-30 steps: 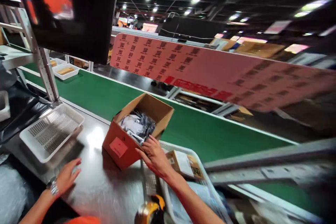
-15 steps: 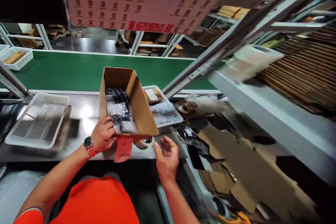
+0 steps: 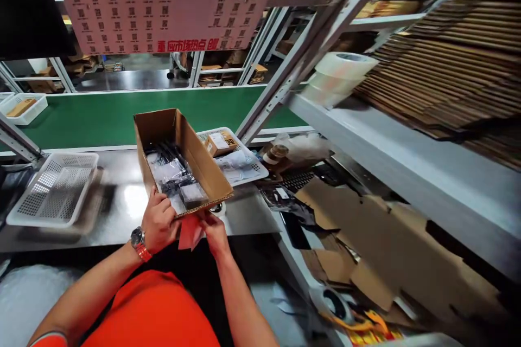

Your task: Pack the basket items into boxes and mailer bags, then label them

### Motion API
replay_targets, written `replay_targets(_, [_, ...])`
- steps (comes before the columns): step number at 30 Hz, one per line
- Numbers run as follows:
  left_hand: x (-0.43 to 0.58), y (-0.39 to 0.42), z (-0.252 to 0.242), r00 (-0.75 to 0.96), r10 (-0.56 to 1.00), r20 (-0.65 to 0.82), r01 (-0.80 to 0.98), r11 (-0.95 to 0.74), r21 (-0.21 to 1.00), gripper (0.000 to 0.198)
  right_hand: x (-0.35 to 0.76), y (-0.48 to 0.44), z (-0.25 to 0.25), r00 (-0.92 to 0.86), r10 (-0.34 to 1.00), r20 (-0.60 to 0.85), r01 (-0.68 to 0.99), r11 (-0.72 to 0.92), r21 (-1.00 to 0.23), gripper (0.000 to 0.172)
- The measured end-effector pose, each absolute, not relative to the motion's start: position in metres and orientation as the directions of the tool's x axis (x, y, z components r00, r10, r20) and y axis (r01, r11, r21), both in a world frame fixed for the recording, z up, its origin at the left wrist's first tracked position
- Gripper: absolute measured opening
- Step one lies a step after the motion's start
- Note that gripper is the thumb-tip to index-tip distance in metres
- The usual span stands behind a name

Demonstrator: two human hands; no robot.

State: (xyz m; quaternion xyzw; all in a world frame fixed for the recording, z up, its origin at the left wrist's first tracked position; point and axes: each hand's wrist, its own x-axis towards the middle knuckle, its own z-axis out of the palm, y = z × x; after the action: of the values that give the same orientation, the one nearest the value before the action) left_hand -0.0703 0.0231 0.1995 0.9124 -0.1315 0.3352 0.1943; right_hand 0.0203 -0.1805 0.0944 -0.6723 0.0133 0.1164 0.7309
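An open cardboard box (image 3: 205, 168) stands tilted towards me on the metal bench, with several clear-bagged items and black cables (image 3: 173, 171) inside. My left hand (image 3: 159, 220) is closed on the box's near left corner, fingers at the rim. Below the near edge hangs a pink paper slip (image 3: 188, 232). My right hand (image 3: 214, 232) has its fingers closed at the slip's right edge, under the box. A roll of tape (image 3: 220, 210) shows partly behind that hand, mostly hidden by the box.
An empty white basket (image 3: 52, 190) stands left; another white basket (image 3: 248, 176) with a small carton (image 3: 220, 142) and bags is behind the box. A green conveyor belt (image 3: 97, 119) runs across the back. Right, a shelf (image 3: 350, 124) carries tape rolls (image 3: 337, 78) and stacked cardboard (image 3: 448, 65).
My right hand, fingers apart beside the tape roll before, has moved left onto the pink slip, which is now bent. My left hand stays on the box. The view has turned right.
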Motion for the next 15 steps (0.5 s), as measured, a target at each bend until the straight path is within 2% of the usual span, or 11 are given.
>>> replay_targets(6, [-0.078, -0.002, 0.203, 0.712, -0.042, 0.701, -0.286, -0.929, 0.235, 0.021, 0.025, -0.213, 0.104, 0.896, 0.346, -0.279, -0.300, 0.008, -0.954, 0.056])
replay_targets(15, [-0.085, 0.005, 0.206, 0.707, -0.036, 0.706, -0.237, -0.953, 0.189, 0.023, 0.006, -0.220, 0.103, 0.864, 0.415, -0.287, -0.304, -0.026, -0.952, 0.055])
